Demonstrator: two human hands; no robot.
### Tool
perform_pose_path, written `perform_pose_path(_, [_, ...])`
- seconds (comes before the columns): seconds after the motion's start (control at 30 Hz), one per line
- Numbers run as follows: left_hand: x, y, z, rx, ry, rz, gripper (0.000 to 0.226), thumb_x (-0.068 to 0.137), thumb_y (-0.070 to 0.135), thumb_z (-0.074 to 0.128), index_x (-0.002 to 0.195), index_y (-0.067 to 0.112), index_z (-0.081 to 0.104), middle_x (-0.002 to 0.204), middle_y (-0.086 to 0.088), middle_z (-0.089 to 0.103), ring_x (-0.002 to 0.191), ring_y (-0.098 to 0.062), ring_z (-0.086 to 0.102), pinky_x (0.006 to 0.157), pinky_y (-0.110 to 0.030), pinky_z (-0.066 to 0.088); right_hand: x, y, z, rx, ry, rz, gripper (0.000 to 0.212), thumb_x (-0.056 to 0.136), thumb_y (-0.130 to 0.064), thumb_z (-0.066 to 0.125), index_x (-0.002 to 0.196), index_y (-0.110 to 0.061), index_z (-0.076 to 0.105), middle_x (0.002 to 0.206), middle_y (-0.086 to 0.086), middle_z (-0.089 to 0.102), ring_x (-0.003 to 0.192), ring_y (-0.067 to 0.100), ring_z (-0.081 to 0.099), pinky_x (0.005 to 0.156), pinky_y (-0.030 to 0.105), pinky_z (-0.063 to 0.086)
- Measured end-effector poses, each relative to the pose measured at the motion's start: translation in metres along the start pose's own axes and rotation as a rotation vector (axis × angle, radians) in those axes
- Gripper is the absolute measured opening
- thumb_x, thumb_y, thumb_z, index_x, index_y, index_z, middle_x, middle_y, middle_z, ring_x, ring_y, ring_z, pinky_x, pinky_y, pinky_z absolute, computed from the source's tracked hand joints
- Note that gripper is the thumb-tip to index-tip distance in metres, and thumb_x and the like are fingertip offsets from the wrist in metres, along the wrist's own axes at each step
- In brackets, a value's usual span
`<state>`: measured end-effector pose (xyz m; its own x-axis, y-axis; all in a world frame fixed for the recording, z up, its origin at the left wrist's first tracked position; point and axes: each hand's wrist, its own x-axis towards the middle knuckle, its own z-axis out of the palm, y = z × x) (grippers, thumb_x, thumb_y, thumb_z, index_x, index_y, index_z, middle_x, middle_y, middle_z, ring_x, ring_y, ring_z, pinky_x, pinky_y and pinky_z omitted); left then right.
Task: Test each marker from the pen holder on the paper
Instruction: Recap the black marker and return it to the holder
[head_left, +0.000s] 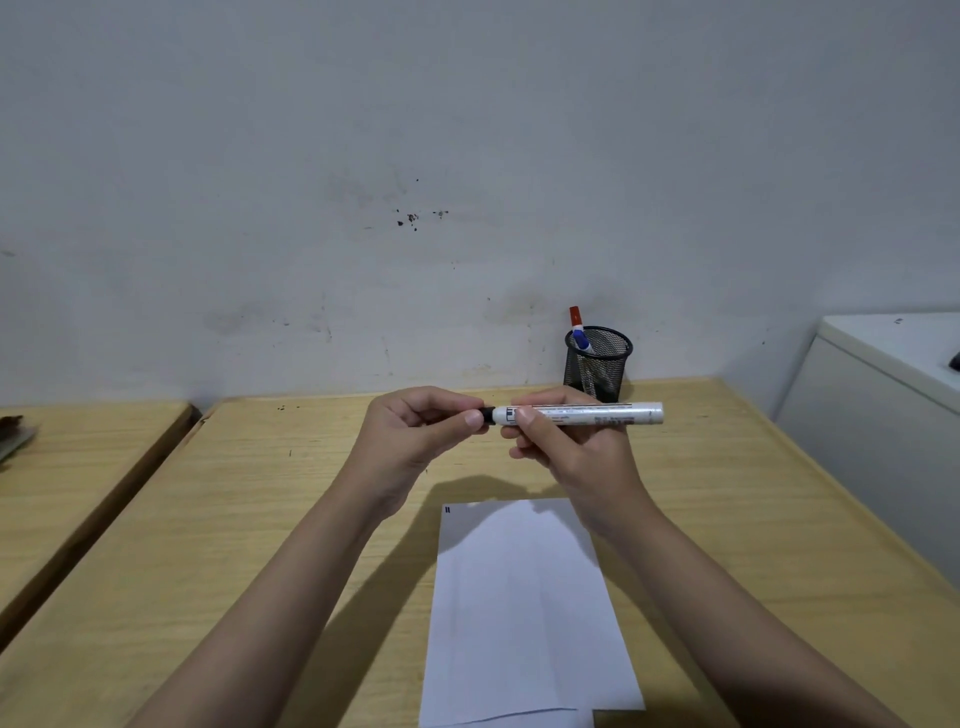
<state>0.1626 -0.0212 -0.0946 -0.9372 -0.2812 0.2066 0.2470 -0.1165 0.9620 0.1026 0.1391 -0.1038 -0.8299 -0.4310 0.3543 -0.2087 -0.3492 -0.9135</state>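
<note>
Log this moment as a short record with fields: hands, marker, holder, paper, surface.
left hand: left hand pinches the black cap end of the marker
right hand: right hand grips the white-barrelled marker, held level above the table
holder: black wire-mesh pen holder by the wall, holding a red-capped marker and a blue-capped marker
paper: white sheet of paper flat below the hands, two small black strokes at its top left corner
surface: light wooden table
</note>
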Motion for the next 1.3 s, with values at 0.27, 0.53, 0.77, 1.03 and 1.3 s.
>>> perform_pose_path(0.27, [0.011,0.002,-0.002,0.054,0.135,0.092,0.016,0.073,-0.002,0.071,0.082,0.011,0.072,0.075,-0.005,0.073,0.077,-0.019,0.067,0.081,-0.026,0.055,0.007,-0.006,0.013,-0.033,-0.064,0.346,0.018,0.086,-0.023,0.063,0.085,-0.006,0.069,0.075,0.009,0.071,0.064,0.010,0.065,0.060,0.019,0.055])
perform_pose_path(0.53, [0.025,0.013,0.016,0.364,0.127,0.153,0.026,0.071,0.002,0.075,0.091,0.010,0.061,0.075,-0.012,0.065,0.068,-0.019,0.062,0.065,-0.022,0.052,0.026,-0.034,-0.011,-0.784,0.010,-0.122,0.019,0.071,-0.023,0.078,0.088,-0.022,0.070,0.079,-0.008,0.067,0.063,0.004,0.056,0.062,0.017,0.048])
perform_pose_path(0.77, [0.034,0.025,0.044,0.386,-0.006,0.202,0.028,0.072,0.010,0.076,0.096,0.007,0.062,0.082,-0.017,0.070,0.074,-0.024,0.065,0.074,-0.032,0.054,0.030,-0.045,-0.027,-0.891,-0.028,-0.157,0.010,0.071,-0.018,0.074,0.077,-0.024,0.068,0.064,-0.013,0.064,0.056,0.008,0.058,0.062,0.026,0.049])
perform_pose_path(1.03, [0.073,-0.002,0.067,0.602,0.054,0.196,0.027,0.077,0.026,0.071,0.100,0.013,0.065,0.101,-0.003,0.069,0.092,-0.015,0.065,0.082,-0.027,0.052,0.077,-0.077,-0.086,-0.728,0.360,-0.336,0.025,0.071,-0.008,0.068,0.091,-0.019,0.058,0.068,0.010,0.068,0.052,0.015,0.059,0.060,0.026,0.050])
perform_pose_path(1.3, [0.136,-0.052,0.094,0.736,0.126,0.098,0.045,0.076,0.030,0.071,0.115,0.010,0.059,0.120,-0.008,0.062,0.109,-0.023,0.058,0.090,-0.033,0.048,0.149,-0.045,-0.116,-0.876,0.363,-0.352,0.019,0.072,-0.009,0.067,0.087,-0.017,0.058,0.067,0.007,0.068,0.063,0.020,0.067,0.066,0.038,0.057])
